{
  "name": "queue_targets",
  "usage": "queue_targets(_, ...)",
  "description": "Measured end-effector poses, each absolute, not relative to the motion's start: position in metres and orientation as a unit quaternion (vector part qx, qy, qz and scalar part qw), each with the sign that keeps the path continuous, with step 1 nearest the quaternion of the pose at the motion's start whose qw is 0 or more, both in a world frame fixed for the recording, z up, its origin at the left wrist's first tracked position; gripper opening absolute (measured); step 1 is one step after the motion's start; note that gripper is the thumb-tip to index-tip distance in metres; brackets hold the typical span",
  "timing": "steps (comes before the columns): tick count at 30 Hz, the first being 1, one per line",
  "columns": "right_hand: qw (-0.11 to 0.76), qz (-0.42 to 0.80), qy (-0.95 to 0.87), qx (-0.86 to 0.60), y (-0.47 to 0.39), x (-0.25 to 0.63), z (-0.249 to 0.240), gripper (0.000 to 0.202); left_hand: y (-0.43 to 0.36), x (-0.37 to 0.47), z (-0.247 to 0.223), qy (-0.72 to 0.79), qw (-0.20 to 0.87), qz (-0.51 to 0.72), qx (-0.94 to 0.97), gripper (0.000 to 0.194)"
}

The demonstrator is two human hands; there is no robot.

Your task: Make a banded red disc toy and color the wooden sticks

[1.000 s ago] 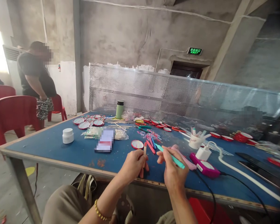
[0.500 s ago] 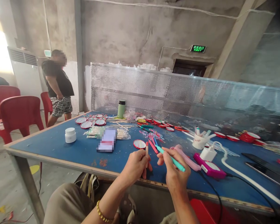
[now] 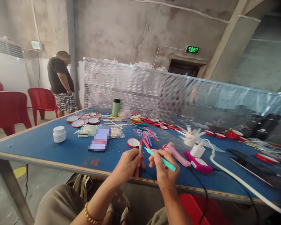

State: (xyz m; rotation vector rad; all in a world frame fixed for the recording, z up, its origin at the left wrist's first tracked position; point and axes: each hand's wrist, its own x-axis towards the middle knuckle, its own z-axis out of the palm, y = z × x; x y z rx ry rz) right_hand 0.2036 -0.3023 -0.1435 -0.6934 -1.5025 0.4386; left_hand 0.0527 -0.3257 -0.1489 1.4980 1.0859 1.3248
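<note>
My left hand point(image 3: 128, 162) is closed on a flat wooden craft stick point(image 3: 140, 150), held upright with its red-coloured end on top. A teal marker pen point(image 3: 168, 164) is gripped in my right hand point(image 3: 165, 175), its tip pointing left, close to the stick's upper part. Whether the tip touches the wood I cannot tell. Just behind the stick lies a round disc with a red rim point(image 3: 133, 142). Red and blue pens point(image 3: 150, 142) lie beyond the marker's tip, by a heap of small pink and white pieces point(image 3: 152, 134).
Right of my hands are a pink glue gun point(image 3: 178, 155), a magenta box point(image 3: 198, 162) with cables, a cup of pens point(image 3: 190, 139) and dark phones point(image 3: 250, 168). Leftward are a phone point(image 3: 100, 139), a white jar point(image 3: 59, 134) and a green bottle point(image 3: 116, 107). A person point(image 3: 62, 81) stands beyond the table.
The marker's tip has come nearer to the stick. My view has turned slightly right, so the table's things appear further left. The person beyond the table has changed stance.
</note>
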Motion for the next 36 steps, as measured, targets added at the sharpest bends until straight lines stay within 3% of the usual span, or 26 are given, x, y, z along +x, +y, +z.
queue_targets(17, 0.626, 0.174, -0.707, -0.279, -0.303, 0.204, -0.145, 0.015, -0.334, 0.051, -0.144, 0.435, 0.39, 0.508, 0.633, 0.034)
queue_targets(36, 0.673, 0.207, -0.652, -0.281, -0.304, 0.202, -0.143, 0.016, -0.337, 0.057, -0.137, 0.452, 0.331, 0.519, 0.645, 0.027)
